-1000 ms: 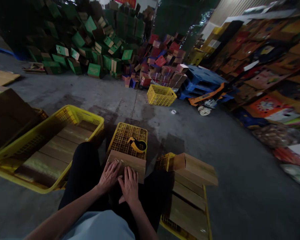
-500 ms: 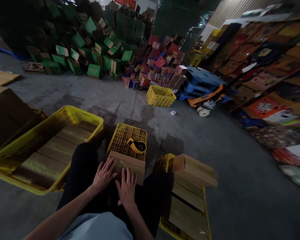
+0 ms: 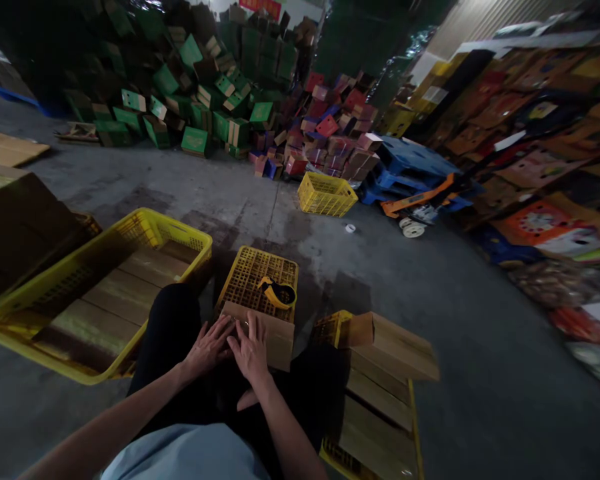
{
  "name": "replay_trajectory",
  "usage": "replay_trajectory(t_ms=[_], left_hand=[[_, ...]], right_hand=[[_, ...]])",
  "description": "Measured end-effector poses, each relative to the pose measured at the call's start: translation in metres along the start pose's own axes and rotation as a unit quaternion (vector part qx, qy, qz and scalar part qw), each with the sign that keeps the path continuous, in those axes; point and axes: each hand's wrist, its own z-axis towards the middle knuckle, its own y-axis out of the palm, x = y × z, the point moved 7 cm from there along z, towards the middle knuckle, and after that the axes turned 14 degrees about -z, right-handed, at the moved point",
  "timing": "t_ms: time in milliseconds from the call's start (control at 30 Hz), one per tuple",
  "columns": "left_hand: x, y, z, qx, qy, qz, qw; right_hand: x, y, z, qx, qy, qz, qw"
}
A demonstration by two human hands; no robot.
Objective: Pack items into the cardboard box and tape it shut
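Observation:
A small brown cardboard box (image 3: 279, 341) rests on an upturned yellow plastic crate (image 3: 243, 275) between my knees. My left hand (image 3: 207, 345) lies on the left part of the box, fingers stretched out. Beside it, almost touching, my right hand (image 3: 250, 350) is laid on the box's upper face with the fingers spread. Shiny clear tape shows by the fingertips. Just beyond the box, a yellow tape dispenser (image 3: 277, 292) lies on the crate.
At left stands a yellow crate (image 3: 200, 248) holding several cardboard boxes. Another yellow crate (image 3: 417, 427) at right carries boxes, with one box (image 3: 395, 343) set on top. Farther off are a yellow crate (image 3: 325, 197), a pallet jack (image 3: 420, 200), blue pallets (image 3: 415, 160) and heaped green boxes (image 3: 195, 141).
My right hand has slid up and left across the box, closer to my left hand. My left hand has shifted slightly right. The view has turned a little left.

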Motion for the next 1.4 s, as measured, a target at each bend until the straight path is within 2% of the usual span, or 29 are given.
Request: replay_trajectory(t_ms=[133, 267, 400, 567, 800, 933, 1100, 1200, 1300, 1400], left_hand=[[-0.005, -0.001, -0.003, 0.021, 0.009, -0.009, 1.000], [-0.012, -0.005, -0.006, 0.011, 0.007, -0.047, 0.999], [-0.011, -0.008, -0.008, -0.003, -0.001, -0.060, 0.998], [-0.003, -0.007, -0.010, 0.021, 0.007, -0.005, 1.000], [0.006, -0.004, -0.009, 0.047, 0.003, 0.032, 0.998], [0.020, 0.003, 0.002, 0.046, 0.007, 0.023, 0.999], [0.065, 0.032, 0.021, 0.003, 0.074, 0.015, 0.997], [0.080, 0.041, 0.024, -0.012, 0.102, 0.017, 0.995], [0.077, 0.038, 0.017, -0.044, 0.142, 0.010, 0.989], [0.059, 0.025, 0.007, -0.069, 0.153, 0.007, 0.986]], right_hand=[[-0.019, 0.010, 0.002, 0.006, 0.005, 0.011, 1.000], [-0.039, 0.019, -0.007, 0.026, 0.005, 0.026, 0.999], [-0.043, 0.018, -0.015, 0.040, -0.018, 0.037, 0.998], [-0.019, 0.010, -0.035, 0.042, -0.003, 0.049, 0.998], [0.038, 0.000, -0.084, 0.016, 0.093, -0.001, 0.996], [0.065, 0.000, -0.098, 0.012, 0.132, -0.044, 0.990], [0.069, 0.011, -0.099, 0.016, 0.143, -0.050, 0.988], [0.067, 0.017, -0.100, 0.022, 0.147, -0.048, 0.988], [0.066, 0.020, -0.101, 0.022, 0.149, -0.046, 0.988], [0.067, 0.020, -0.101, 0.027, 0.155, -0.047, 0.986]])
